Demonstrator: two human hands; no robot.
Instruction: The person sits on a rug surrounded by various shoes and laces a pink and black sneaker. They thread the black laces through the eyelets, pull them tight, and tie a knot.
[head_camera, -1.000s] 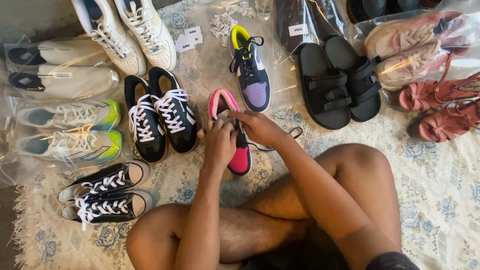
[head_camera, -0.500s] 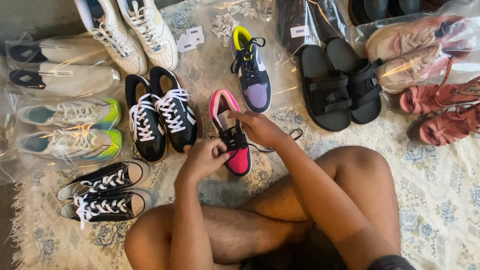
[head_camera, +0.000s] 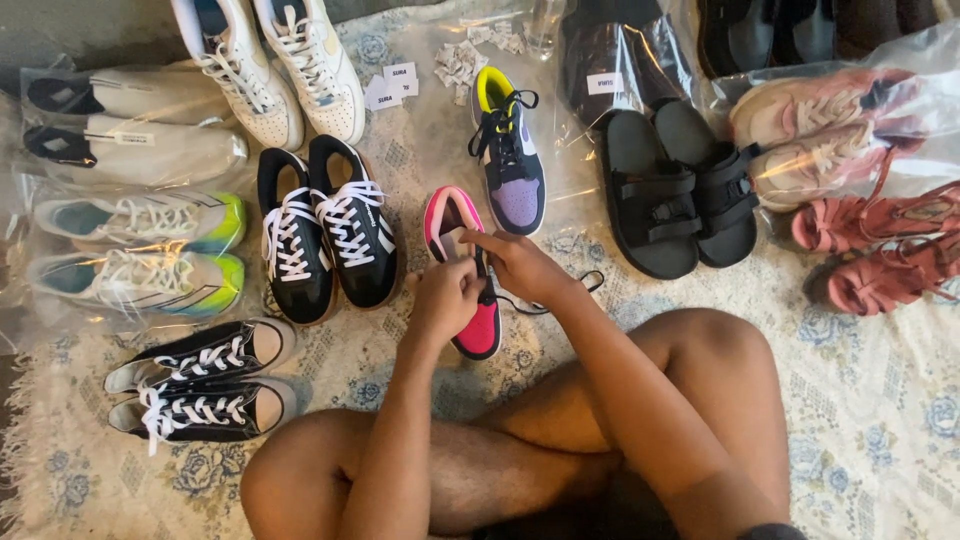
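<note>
The left hand (head_camera: 445, 295) has come back up from half a second ago, pinching the black lace of the pink-and-black high-top sneaker (head_camera: 462, 268) lying on the floral rug (head_camera: 880, 420). The right hand (head_camera: 520, 265) grips the tongue area, so lacing goes on

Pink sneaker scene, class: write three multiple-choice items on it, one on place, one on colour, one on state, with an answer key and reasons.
1. Where does the pink sneaker lie?
A. right of the black sneakers with white laces
B. inside a plastic bag
C. on the person's knee

2. What colour are the slide sandals?
A. white
B. black
C. green

3. What are the left hand and right hand doing?
A. resting on the knees
B. holding a sandal
C. touching the pink sneaker's laces

Key: 1 A, it sits beside that pair on the rug; 2 B, both are black; 3 C, both hands meet at its lacing.
</note>
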